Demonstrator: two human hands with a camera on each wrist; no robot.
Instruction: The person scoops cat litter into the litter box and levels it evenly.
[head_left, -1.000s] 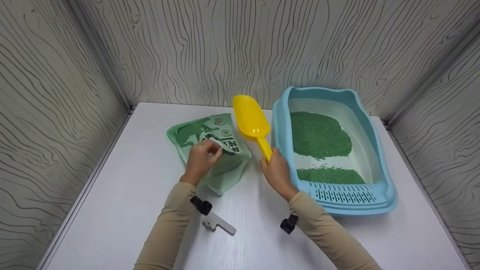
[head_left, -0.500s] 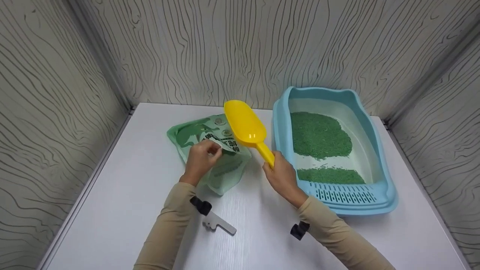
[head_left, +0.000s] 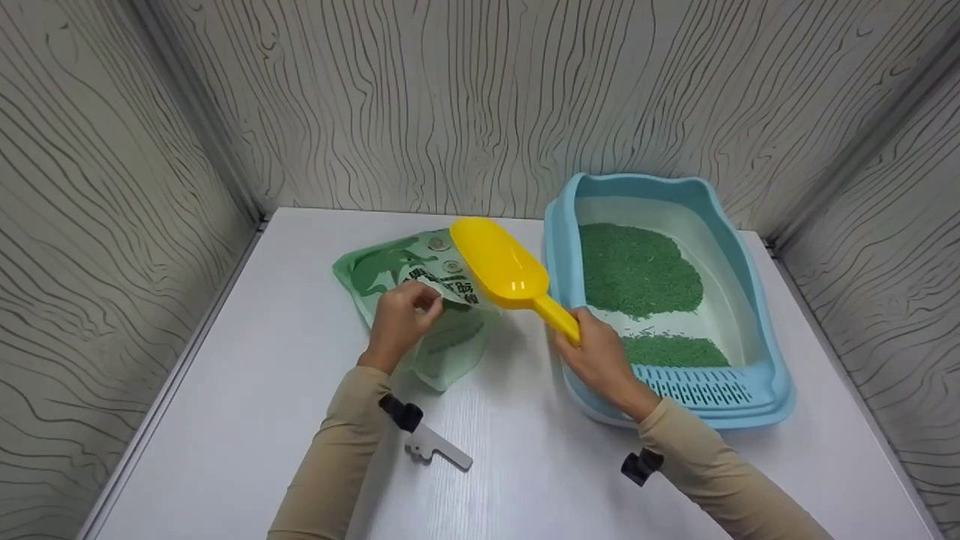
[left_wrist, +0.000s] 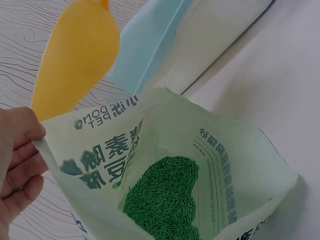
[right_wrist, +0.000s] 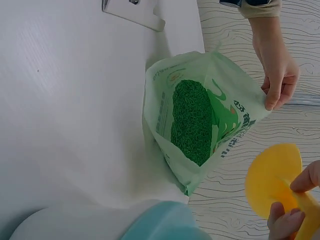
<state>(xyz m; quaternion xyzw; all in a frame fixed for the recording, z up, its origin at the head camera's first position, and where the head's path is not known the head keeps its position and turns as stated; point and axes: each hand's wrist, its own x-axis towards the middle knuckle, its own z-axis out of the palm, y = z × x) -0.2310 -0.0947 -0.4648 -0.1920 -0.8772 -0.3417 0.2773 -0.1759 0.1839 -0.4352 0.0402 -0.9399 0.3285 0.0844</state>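
My left hand [head_left: 401,319] pinches the top edge of a green printed bag [head_left: 450,352] at the left of the table. The left wrist view looks into the bag's open mouth, where green pellet litter [left_wrist: 162,200] lies inside. My right hand [head_left: 600,356] grips the handle of a yellow scoop [head_left: 501,259]. The scoop's bowl, bare inside, points away to the left and overlaps the bag's right side in the head view. Behind my right hand stands a light blue litter box [head_left: 566,247] with green pellets [head_left: 637,270] on its floor in two patches.
A small grey flat tool [head_left: 442,444] lies on the white table [head_left: 225,390] in front of the bag, near my left wrist. Wood-patterned panels [head_left: 412,97] close in the table at the back and sides. The litter box takes up the table's right side.
My right hand has moved right and toward me with the scoop, over the box's near left rim. The scoop now slants more to the left. My left hand stays at the bag's edge.
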